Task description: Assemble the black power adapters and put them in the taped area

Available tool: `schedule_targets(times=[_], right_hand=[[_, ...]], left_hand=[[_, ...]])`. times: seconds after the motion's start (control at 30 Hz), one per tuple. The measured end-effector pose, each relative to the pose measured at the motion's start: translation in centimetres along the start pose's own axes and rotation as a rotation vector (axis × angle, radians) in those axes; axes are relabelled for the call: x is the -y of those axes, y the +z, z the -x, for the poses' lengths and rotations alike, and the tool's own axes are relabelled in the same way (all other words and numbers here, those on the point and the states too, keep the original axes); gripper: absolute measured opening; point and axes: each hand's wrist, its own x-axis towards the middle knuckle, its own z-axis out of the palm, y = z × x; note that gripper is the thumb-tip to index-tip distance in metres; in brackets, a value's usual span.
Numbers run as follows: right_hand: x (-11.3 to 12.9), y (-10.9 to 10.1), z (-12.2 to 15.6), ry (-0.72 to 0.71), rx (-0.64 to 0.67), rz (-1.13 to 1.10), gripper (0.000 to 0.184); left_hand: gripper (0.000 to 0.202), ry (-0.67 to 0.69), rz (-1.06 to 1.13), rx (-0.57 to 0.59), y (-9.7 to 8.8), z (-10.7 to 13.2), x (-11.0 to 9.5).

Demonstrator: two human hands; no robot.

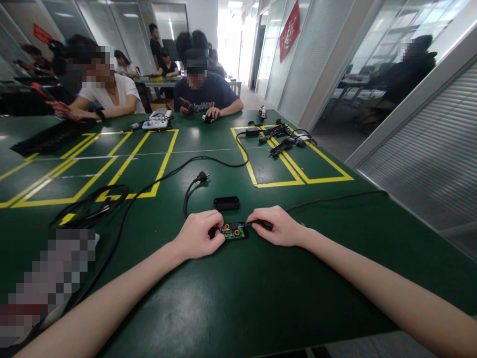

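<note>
A small green circuit board [233, 231] with copper coils lies in a black casing half on the green table, between my two hands. My left hand [198, 233] is closed, its fingers pinching the board's left end where a black cable joins it. My right hand [276, 224] is closed too, pinching the black cable at the board's right end. A black casing lid [227, 203] lies just beyond the board. A black power cord with a plug [201, 177] curls away from my left hand.
Yellow tape marks rectangles on the green table [238, 298]. Black tools and cables [283, 136] lie in the far right rectangle. A cable bundle [91, 204] sits at the left. Two seated people work at the far edge, others behind them. A glass wall runs along the right.
</note>
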Motion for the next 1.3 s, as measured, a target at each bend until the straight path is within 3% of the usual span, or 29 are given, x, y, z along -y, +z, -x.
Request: schedule_targets(times=[0.13,0.33,0.5,0.8,1.03,1.3], right_hand=[[-0.11,0.19,-0.16,0.036,0.015,0.020,0.017],[-0.20,0.75,-0.47,0.169,-0.030,0.103,0.020],[-0.29,0.77,-0.54,0.142,-0.006,0.135,0.018],[-0.54,0.65,-0.58,0.060,-0.034,0.221,0.031],[-0.71,0.68,-0.68,0.007,-0.065,0.279,0.033],[-0.57,0.22,-0.84,-0.060,0.015,0.397,0.034]], left_hand=[[0.007,-0.049,-0.036,0.037,0.07,-0.13,-0.03],[0.009,-0.233,-0.129,-0.022,0.23,-0.45,-0.03],[0.008,-0.261,-0.142,-0.017,0.33,-0.49,-0.13],[0.014,-0.235,-0.081,-0.087,0.15,-0.28,-0.02],[0.017,-0.176,-0.196,-0.087,0.49,-0.17,0.16],[0.017,-0.066,-0.218,-0.090,0.23,-0.31,0.01]])
